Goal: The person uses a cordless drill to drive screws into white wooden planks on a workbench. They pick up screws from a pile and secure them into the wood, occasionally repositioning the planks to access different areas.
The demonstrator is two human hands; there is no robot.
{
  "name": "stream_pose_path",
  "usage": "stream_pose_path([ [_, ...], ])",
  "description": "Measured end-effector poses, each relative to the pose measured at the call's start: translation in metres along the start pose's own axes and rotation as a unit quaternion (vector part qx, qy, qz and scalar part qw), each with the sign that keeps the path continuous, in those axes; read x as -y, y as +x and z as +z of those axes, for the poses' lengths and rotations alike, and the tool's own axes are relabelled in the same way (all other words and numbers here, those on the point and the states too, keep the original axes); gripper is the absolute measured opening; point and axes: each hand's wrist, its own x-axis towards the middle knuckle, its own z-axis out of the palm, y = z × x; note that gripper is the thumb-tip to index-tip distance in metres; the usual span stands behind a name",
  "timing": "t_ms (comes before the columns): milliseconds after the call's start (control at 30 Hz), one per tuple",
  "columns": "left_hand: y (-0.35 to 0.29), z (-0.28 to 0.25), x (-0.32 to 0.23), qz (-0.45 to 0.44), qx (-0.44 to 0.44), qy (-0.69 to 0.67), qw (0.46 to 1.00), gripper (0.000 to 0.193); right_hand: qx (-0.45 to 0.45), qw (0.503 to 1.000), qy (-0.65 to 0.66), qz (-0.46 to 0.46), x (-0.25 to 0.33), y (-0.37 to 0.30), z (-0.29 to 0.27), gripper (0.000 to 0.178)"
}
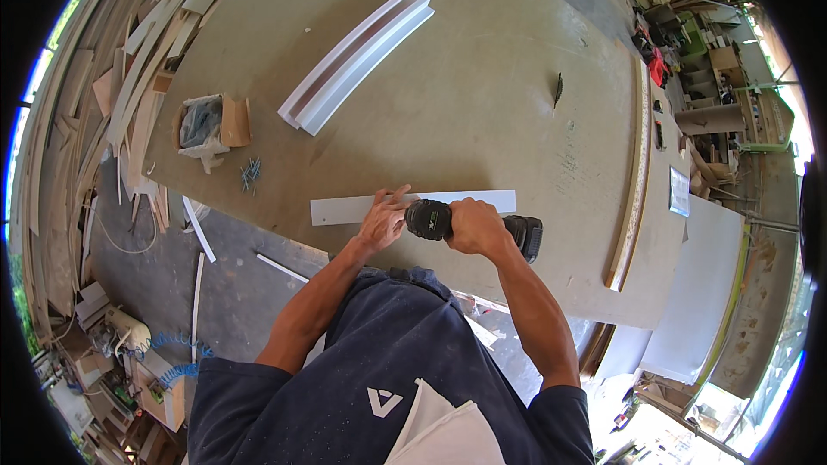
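A cordless drill (431,219) is in my right hand (476,226), its dark battery pack jutting out to the right. Below the drill's head lies a long white strip (336,211), flat across the near part of the large table (465,120). The fingers of my left hand (384,220) hold the strip close beside the drill's front end. The drill's tip is hidden, so I cannot tell whether it touches the strip. A small dark dot marks the strip near its left end.
Two curved white mouldings (370,47) lie farther back on the table. At its left edge are an opened cardboard box (202,125) and a small pile of screws (251,174). A long wooden strip (633,181) lies at the right. Wood offcuts (129,77) are heaped beyond the left edge.
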Motion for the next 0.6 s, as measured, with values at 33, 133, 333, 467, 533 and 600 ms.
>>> stream_pose_path([
  [33, -0.001, 0.0, 0.0, 0.004, -0.003, 0.001, 1.0, 0.051, 0.0, 1.0, -0.001, -0.002, 0.0, 0.0, 0.0, 0.032],
  [133, -0.002, 0.002, 0.002, -0.003, 0.023, 0.019, 1.0, 0.03, 0.003, 1.0, 0.001, -0.002, 0.002, 0.0, 0.0, 0.032],
  [333, -0.002, 0.004, 0.004, -0.006, 0.021, 0.007, 1.0, 0.027, -0.006, 1.0, -0.005, -0.003, -0.001, 0.004, 0.005, 0.032],
  [467, 0.001, -0.01, -0.003, -0.026, 0.051, -0.019, 0.998, 0.048, -0.016, 1.0, 0.014, 0.003, -0.004, 0.006, 0.009, 0.032],
  [533, 0.005, -0.018, -0.015, -0.078, 0.031, -0.082, 0.993, 0.06, -0.009, 1.0, 0.026, 0.012, -0.004, 0.002, 0.007, 0.03],
  [600, 0.001, -0.008, -0.006, -0.107, 0.02, -0.065, 0.992, 0.067, -0.009, 0.999, 0.03, 0.013, -0.002, 0.0, 0.005, 0.029],
])
